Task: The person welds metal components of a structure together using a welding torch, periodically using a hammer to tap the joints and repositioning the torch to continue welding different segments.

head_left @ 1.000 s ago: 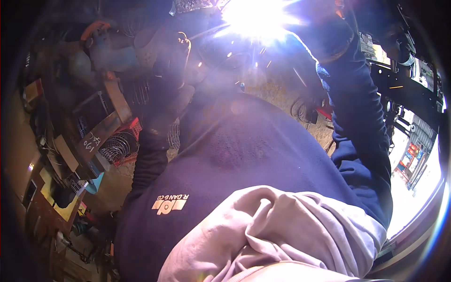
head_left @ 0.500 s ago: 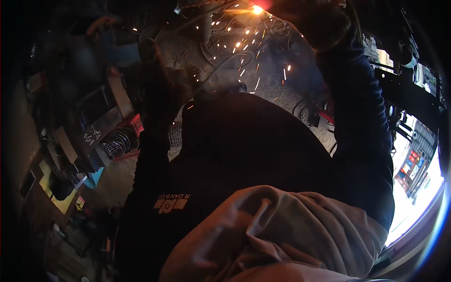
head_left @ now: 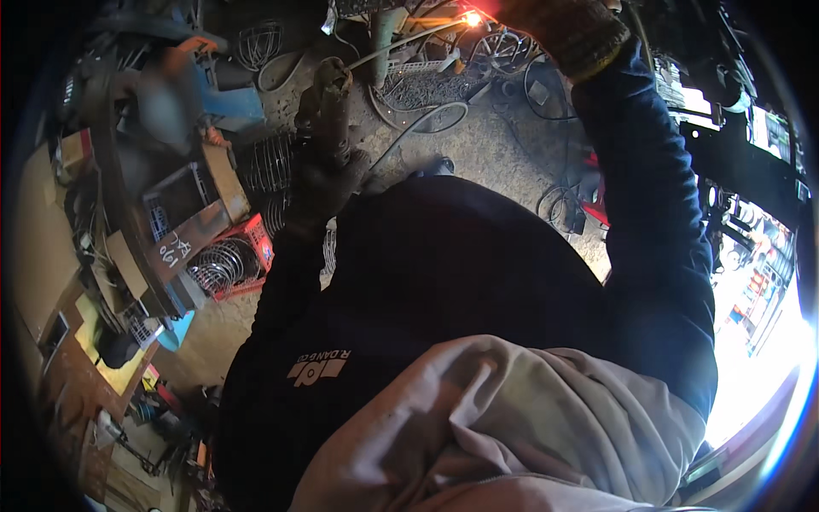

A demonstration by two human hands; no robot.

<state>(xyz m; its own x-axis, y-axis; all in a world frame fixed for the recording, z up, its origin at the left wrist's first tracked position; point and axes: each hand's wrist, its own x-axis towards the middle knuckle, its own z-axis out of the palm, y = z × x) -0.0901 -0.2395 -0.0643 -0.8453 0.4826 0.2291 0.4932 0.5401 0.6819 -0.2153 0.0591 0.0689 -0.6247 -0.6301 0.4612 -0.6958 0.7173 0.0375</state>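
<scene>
My gloved left hand is closed round the handle of a welding electrode holder. From the holder's head a thin welding rod runs up and right to a bright orange glowing spot. A grey cable loops away to the right of this hand. Close to the right of the glow is my right hand, in a dark glove with a yellowish cuff. Its fingers are mostly in shadow and cut by the top edge, so their grip is hidden. The piece at the glow is hard to make out.
Left stand a red crate with coiled metal rings, a blue metal part and cardboard. Wire baskets and loose cables lie on the concrete floor ahead. A dark beam crosses at right, before a bright opening.
The shower of sparks is gone, the glow is smaller, and the scene is brighter. The electrode holder's head has shifted to the right. My right hand stays nearly in place.
</scene>
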